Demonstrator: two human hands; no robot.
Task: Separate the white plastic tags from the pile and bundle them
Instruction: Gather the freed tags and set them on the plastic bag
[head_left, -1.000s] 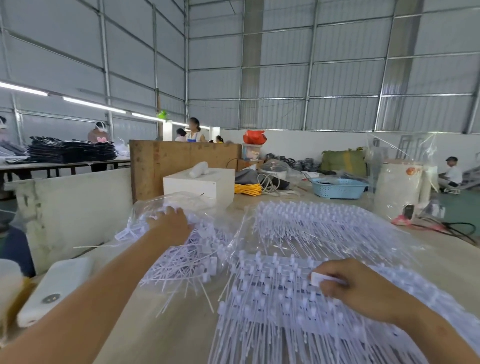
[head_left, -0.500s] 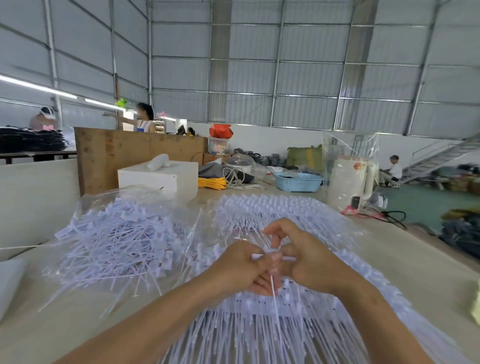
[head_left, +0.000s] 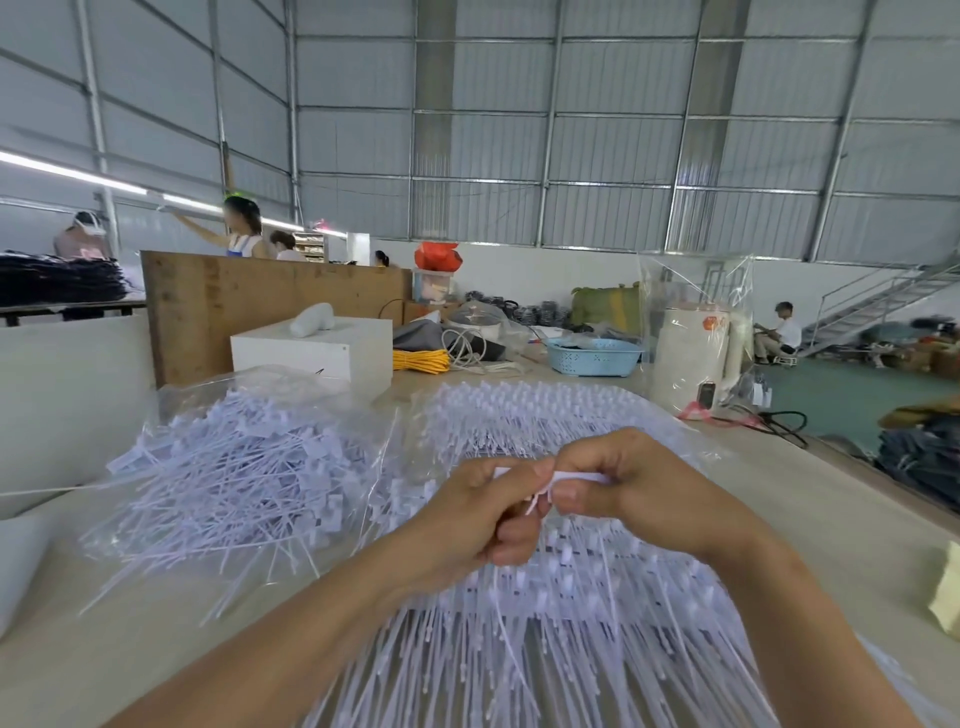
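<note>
Head view hands: left hand and right hand both pinch one white tag above the ordered tags.
Risk: thin tail may snag neighbours, dragging rows askew.
Bench: pale, carries bagged loose pile.
Room: metal-walled hall.

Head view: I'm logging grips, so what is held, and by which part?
Both hands, left hand and right hand, pinch one white plastic tag at its flat head end; its thin tail hangs below.
</note>
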